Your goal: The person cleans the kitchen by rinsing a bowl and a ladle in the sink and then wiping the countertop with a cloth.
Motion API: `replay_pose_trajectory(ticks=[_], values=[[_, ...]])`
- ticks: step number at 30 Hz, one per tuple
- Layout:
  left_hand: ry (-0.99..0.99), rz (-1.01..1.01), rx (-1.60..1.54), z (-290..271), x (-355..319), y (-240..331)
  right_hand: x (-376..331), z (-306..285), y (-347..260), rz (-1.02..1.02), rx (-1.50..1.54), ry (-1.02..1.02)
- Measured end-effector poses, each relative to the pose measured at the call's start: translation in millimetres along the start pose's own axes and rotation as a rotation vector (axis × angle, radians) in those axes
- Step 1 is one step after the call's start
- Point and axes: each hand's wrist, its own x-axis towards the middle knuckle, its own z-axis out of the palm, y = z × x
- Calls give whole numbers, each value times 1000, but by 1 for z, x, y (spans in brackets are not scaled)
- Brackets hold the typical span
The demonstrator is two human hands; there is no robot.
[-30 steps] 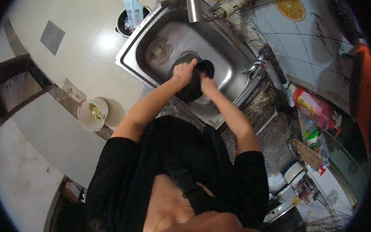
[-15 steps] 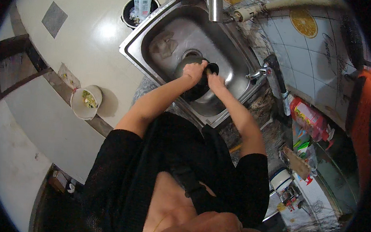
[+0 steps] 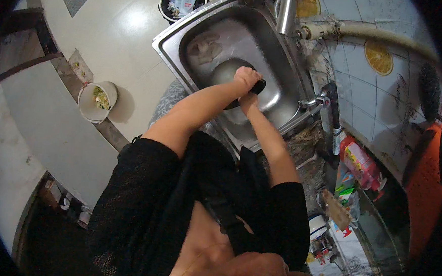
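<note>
Head view: steel sink (image 3: 291, 71) against tiled wall (image 3: 365, 91), pale floor (image 3: 121, 36) beside.

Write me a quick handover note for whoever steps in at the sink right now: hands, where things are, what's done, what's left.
Left hand: closed on the black handle of a dark pan over the steel sink.
Right hand: low against the pan, mostly hidden; grip unclear.
Tap sits at the sink's right edge; no running water can be made out.
Done: pan is in the sink.
Left: probably washing and rinsing it; how clean it is can't be judged.
</note>
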Motion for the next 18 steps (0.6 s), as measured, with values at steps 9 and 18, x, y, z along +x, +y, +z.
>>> replay_pose_trajectory(ticks=[9, 18], values=[[24, 16, -124, -6, -22, -28, -56, -113, -31, 111, 533, -344], [46, -24, -273, 17, -24, -56, -92, -131, -48, -87, 525, -364]])
